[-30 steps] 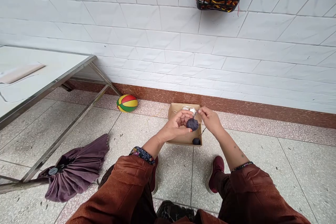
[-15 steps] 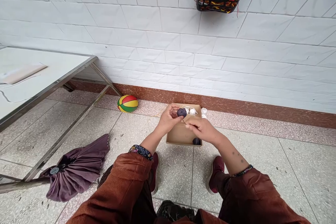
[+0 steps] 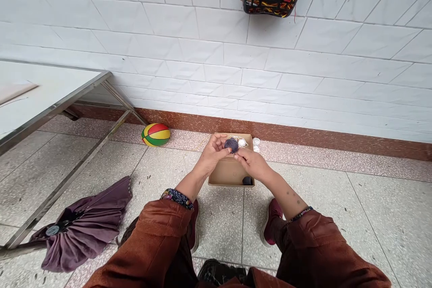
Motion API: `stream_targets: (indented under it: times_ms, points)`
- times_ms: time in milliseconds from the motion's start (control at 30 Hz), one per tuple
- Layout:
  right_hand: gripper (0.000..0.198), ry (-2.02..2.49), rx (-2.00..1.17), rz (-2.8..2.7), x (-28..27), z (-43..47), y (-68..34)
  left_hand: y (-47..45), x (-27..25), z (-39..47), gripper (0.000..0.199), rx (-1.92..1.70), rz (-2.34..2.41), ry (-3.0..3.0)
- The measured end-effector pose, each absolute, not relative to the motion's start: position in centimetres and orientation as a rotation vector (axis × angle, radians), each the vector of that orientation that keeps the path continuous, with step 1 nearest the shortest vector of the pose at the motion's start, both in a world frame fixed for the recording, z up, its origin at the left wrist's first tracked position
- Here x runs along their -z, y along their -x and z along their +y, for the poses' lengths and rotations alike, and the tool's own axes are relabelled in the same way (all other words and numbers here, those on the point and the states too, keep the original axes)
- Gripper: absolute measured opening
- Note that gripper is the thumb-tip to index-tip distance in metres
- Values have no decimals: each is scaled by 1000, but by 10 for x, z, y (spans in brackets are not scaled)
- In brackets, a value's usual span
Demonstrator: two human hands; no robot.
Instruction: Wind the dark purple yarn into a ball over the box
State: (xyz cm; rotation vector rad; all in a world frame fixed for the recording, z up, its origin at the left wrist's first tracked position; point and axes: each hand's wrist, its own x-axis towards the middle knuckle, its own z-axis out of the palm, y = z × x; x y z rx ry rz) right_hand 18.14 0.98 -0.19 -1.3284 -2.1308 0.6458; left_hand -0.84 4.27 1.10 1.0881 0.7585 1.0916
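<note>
Between the fingers of my left hand (image 3: 215, 150) is a dark purple-grey ball of yarn (image 3: 231, 145). My right hand (image 3: 251, 162) is closed right beside the ball, its thumb and forefinger pinched together near the ball's lower edge; the yarn strand there is too fine to follow now. Below both hands an open cardboard box (image 3: 224, 173) lies on the floor. White yarn balls (image 3: 242, 143) with loose strands sit in its far half, and a black ball (image 3: 247, 181) rests in the near right corner.
More white balls (image 3: 256, 141) lie just right of the box. A striped ball (image 3: 155, 134) sits by the wall. At left are a metal-framed table (image 3: 84, 82) and a folded purple umbrella (image 3: 89, 229). A black basket (image 3: 270, 9) hangs on the tiled wall.
My right hand has moved in closer to the yarn ball, and the strand seen between them is no longer distinct. The whole view has shifted slightly, moving the scene left.
</note>
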Motion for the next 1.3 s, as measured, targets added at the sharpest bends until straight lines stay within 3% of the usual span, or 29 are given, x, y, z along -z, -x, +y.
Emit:
stream_targets:
  times_ms: [233,467,667,800,1067,1300]
  points:
    - [22,1164,-565,-2328,-11,-1,-178,18,-5,48,54,-1039,957,-1103]
    - [25,932,-769,-2117,-40,-1,-184,13,-3,47,63,-996,1043,-1312]
    - [28,1133,-730,-1739,-34,10,-191,2,-13,25,66,-776,738,-1445]
    - [27,1279,-688,-1637,-18,18,-194,3,-18,23,64,-826,598,-1327]
    - [18,1364,-702,-1994,1,13,-178,12,-10,42,58,-1096,807,-1096]
    - [18,1026,-796,-2232,-21,0,-170,12,0,48,65,-1067,993,-1173]
